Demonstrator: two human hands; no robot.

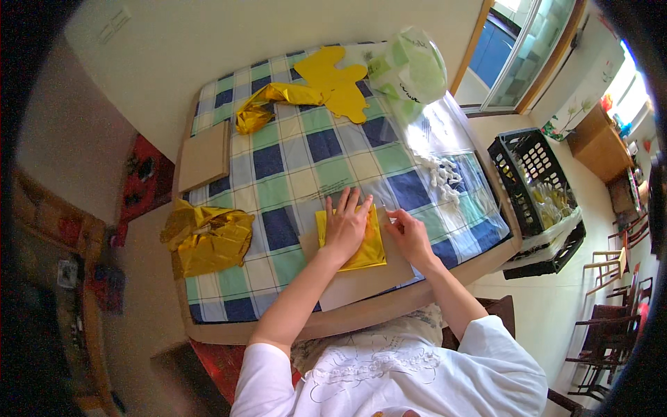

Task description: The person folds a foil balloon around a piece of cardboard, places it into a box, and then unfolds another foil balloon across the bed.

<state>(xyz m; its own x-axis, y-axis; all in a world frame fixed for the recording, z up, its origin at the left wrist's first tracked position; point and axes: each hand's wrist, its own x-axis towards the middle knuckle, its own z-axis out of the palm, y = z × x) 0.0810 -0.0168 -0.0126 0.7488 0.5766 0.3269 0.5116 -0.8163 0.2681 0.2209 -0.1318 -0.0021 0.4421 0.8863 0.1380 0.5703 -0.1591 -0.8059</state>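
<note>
A folded square of shiny gold foil (372,256) lies before me on a flat beige board (340,290). My left hand (347,226) presses down on the foil with its fingers spread. Just past the foil's right edge, my right hand (413,240) is closed, its thumb and forefinger drawn together. What it pinches, if anything, is too small to make out. Clear plastic with faint dark print (332,190) shows beyond the left fingertips.
Crumpled gold foil (208,240) hangs over the table's left edge, near stacked boards (205,156). Farther back lie a twisted gold foil strip (292,93), yellow wavy-edged cutouts (340,82) and a green-white plastic bag (417,66). White pieces (445,179) lie at right; black crates (531,163) stand beyond.
</note>
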